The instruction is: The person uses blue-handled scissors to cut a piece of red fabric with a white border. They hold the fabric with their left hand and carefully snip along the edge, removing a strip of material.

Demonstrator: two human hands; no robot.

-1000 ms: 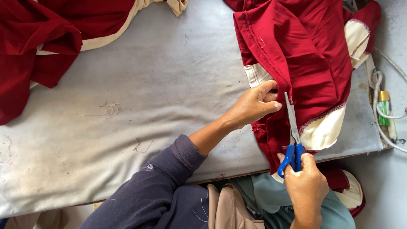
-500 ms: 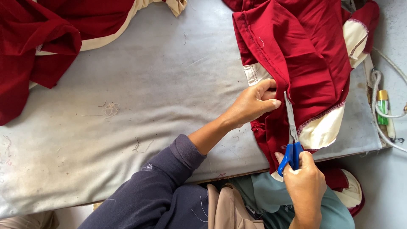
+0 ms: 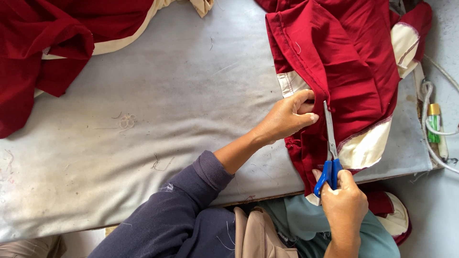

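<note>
Left hand (image 3: 287, 117) pinching red garment (image 3: 344, 62) edge, right hand (image 3: 344, 203) gripping scissors (image 3: 330, 148)

1. The red garment (image 3: 354, 71) is matt woven cloth with cream cloth panels and stitched hems.
2. The scissors (image 3: 330, 153) have smooth, pale metal blades and glossy blue plastic handles.
3. The table cover (image 3: 167, 119) is grey, matt padding, creased, stained and strewn with loose threads.
4. The second red garment (image 3: 43, 52) looks like the same matt cloth, softly folded.
5. The sleeve (image 3: 177, 215) is dark, soft knit fabric carrying bits of lint.
6. The cord (image 3: 430, 129) looks like smooth white plastic.
</note>
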